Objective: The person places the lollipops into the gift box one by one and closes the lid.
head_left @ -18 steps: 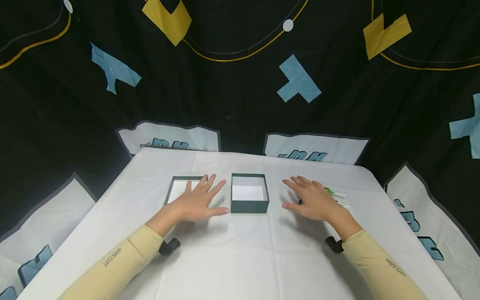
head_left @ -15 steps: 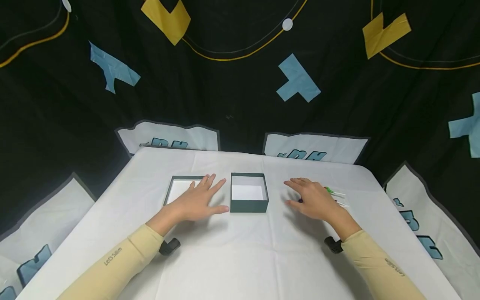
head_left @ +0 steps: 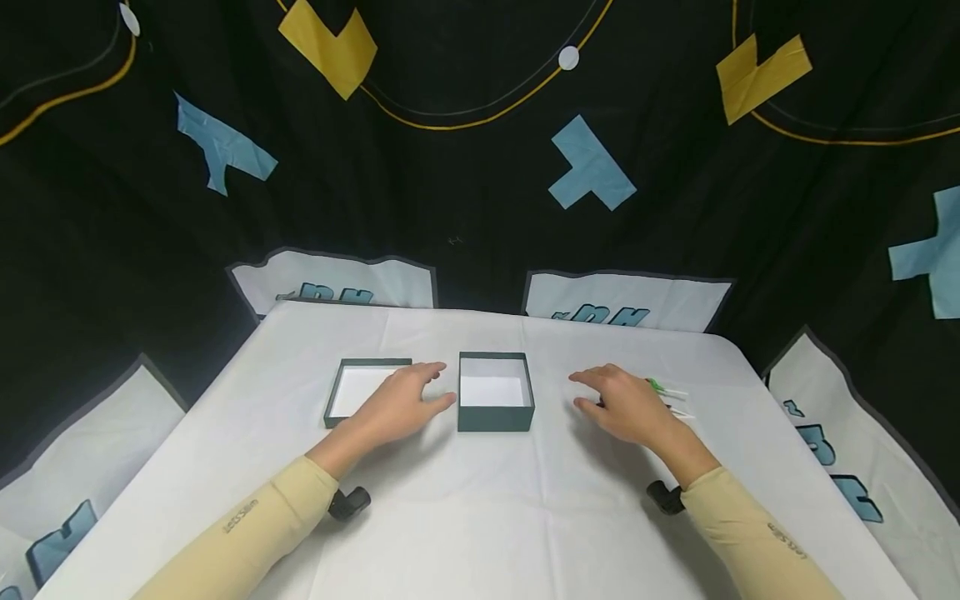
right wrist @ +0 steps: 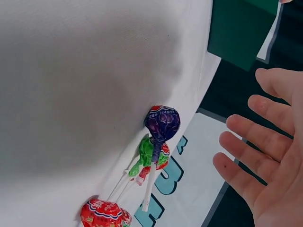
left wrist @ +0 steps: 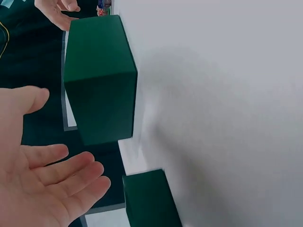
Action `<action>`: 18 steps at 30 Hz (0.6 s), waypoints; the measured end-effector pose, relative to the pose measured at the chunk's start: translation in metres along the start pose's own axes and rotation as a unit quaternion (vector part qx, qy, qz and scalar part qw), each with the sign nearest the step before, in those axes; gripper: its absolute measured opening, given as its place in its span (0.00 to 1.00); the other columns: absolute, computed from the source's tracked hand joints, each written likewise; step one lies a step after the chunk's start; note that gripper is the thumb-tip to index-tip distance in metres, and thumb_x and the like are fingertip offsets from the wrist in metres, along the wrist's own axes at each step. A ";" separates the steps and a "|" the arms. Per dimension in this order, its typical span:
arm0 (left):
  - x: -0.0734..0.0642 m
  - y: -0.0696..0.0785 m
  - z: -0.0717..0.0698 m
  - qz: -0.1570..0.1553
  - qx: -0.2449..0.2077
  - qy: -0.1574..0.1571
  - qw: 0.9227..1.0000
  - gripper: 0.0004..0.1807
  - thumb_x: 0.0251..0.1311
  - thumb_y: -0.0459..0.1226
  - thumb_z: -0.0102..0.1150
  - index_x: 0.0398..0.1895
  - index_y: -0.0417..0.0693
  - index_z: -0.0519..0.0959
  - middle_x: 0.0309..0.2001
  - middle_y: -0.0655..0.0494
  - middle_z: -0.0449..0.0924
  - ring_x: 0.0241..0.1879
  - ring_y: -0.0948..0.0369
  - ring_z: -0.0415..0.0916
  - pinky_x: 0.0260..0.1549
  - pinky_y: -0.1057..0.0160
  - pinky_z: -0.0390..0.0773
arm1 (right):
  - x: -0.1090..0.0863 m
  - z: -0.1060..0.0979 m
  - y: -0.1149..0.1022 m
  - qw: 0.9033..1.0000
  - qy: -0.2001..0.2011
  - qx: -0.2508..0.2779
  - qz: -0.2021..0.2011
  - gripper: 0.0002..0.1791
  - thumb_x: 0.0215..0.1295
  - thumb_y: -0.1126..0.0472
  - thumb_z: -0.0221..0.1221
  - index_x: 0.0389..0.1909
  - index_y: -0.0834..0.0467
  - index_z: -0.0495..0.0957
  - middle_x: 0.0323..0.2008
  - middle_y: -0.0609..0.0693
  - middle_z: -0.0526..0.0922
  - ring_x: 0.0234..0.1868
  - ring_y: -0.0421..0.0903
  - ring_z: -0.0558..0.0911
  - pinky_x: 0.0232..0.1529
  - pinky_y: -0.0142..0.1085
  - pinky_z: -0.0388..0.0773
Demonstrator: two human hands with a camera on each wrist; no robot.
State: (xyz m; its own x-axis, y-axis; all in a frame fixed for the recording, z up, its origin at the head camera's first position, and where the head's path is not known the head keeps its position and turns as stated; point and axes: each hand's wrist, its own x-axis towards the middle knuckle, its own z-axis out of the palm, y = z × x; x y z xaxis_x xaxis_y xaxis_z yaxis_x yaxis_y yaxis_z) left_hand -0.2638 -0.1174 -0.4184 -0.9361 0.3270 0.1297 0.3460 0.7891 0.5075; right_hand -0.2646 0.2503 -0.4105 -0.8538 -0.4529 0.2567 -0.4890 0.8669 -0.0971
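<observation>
In the head view, a dark green box (head_left: 495, 419) with a white inside stands open-topped in the middle of a white table. To its left lies a shallower, tray-like green lid (head_left: 357, 387), partly covered by my left hand (head_left: 400, 406). That hand hovers between the two, thumb toward the box, holding nothing. My right hand (head_left: 632, 406) hangs to the right of the box with relaxed fingers, above and beside several lollipops. The right wrist view shows a purple-wrapped lollipop (right wrist: 162, 124), a green-wrapped one (right wrist: 146, 150) and a red-wrapped one (right wrist: 101, 213) on the cloth.
The white tablecloth (head_left: 442, 517) spreads around the box and lid. A black curtain (head_left: 465, 200) with tape pieces hangs behind the table. Each wrist carries a small black camera, such as the left camera (head_left: 349, 504).
My left hand has turned from spread, palm down, to more sideways, its fingers drawn together. My right hand's fingers have also come closer together. The box and lid stay where they were.
</observation>
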 end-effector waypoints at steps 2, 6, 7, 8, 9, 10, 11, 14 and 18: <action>0.002 0.002 0.003 -0.005 -0.015 0.013 1.000 0.35 0.68 0.55 0.57 0.70 0.43 0.71 0.61 0.46 0.79 0.61 0.49 0.76 0.60 0.46 0.74 | -0.001 -0.001 -0.001 1.000 0.001 0.001 -0.001 0.21 0.67 0.49 0.64 0.59 0.50 0.82 0.57 0.52 0.84 0.59 0.54 0.81 0.53 0.52 0.80; 0.007 0.005 0.009 -0.017 -0.033 0.027 0.999 0.33 0.67 0.53 0.58 0.68 0.42 0.73 0.54 0.47 0.82 0.54 0.52 0.79 0.52 0.49 0.79 | -0.003 -0.003 -0.001 1.000 0.000 0.006 -0.005 0.21 0.67 0.51 0.64 0.59 0.52 0.82 0.57 0.52 0.84 0.54 0.52 0.83 0.51 0.49 0.81; 0.008 0.006 0.010 -0.019 -0.037 0.027 0.999 0.33 0.67 0.53 0.58 0.68 0.42 0.73 0.53 0.47 0.82 0.53 0.53 0.79 0.52 0.49 0.79 | -0.003 -0.004 -0.001 1.000 0.001 0.008 -0.005 0.21 0.67 0.51 0.65 0.59 0.52 0.82 0.57 0.52 0.84 0.51 0.50 0.83 0.49 0.48 0.81; 0.009 0.006 0.011 -0.020 -0.041 0.028 0.999 0.33 0.67 0.53 0.58 0.68 0.41 0.72 0.52 0.47 0.82 0.52 0.53 0.79 0.51 0.49 0.79 | -0.004 -0.005 -0.001 1.000 0.003 0.008 -0.005 0.21 0.66 0.52 0.65 0.59 0.52 0.82 0.57 0.52 0.84 0.48 0.49 0.83 0.47 0.46 0.81; 0.010 0.007 0.013 -0.019 -0.045 0.029 0.998 0.33 0.67 0.52 0.59 0.68 0.41 0.72 0.52 0.48 0.82 0.52 0.53 0.79 0.51 0.50 0.79 | -0.005 -0.006 0.000 1.000 0.005 0.007 -0.005 0.21 0.66 0.53 0.66 0.58 0.53 0.82 0.56 0.52 0.84 0.45 0.48 0.82 0.45 0.45 0.81; 0.011 0.007 0.014 -0.018 -0.051 0.029 0.998 0.33 0.67 0.52 0.59 0.68 0.41 0.72 0.52 0.48 0.81 0.52 0.53 0.79 0.51 0.50 0.79 | -0.005 -0.007 0.000 1.000 0.008 0.006 -0.005 0.21 0.66 0.53 0.66 0.58 0.53 0.82 0.56 0.52 0.84 0.43 0.47 0.81 0.43 0.44 0.80; 0.011 0.008 0.015 -0.020 -0.056 0.027 0.998 0.34 0.67 0.52 0.59 0.69 0.41 0.71 0.52 0.48 0.81 0.52 0.54 0.79 0.51 0.50 0.79 | -0.006 -0.008 0.001 1.000 0.010 0.006 -0.005 0.21 0.65 0.54 0.66 0.58 0.53 0.82 0.56 0.52 0.84 0.42 0.46 0.81 0.43 0.43 0.79; 0.011 0.007 0.020 -0.024 -0.067 0.023 0.997 0.35 0.66 0.52 0.60 0.71 0.42 0.69 0.52 0.50 0.81 0.52 0.54 0.79 0.50 0.50 0.79 | -0.007 -0.010 0.002 1.000 0.013 0.003 -0.007 0.20 0.65 0.54 0.67 0.58 0.53 0.82 0.56 0.53 0.84 0.45 0.48 0.81 0.46 0.46 0.80; 0.011 0.006 0.023 -0.030 -0.077 0.023 0.996 0.37 0.66 0.53 0.61 0.73 0.44 0.67 0.52 0.52 0.82 0.51 0.55 0.80 0.49 0.51 0.79 | -0.008 -0.013 0.005 1.000 0.007 0.005 -0.002 0.20 0.66 0.54 0.66 0.58 0.54 0.82 0.56 0.54 0.84 0.55 0.53 0.81 0.55 0.52 0.79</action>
State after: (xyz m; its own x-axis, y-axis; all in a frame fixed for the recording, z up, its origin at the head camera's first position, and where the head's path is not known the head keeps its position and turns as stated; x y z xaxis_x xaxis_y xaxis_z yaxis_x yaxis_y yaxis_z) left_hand -0.2710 -0.0969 -0.4336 -0.9577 0.2550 0.1335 0.2798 0.7164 0.6391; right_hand -0.2574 0.2610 -0.4007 -0.8493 -0.4533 0.2705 -0.4942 0.8630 -0.1053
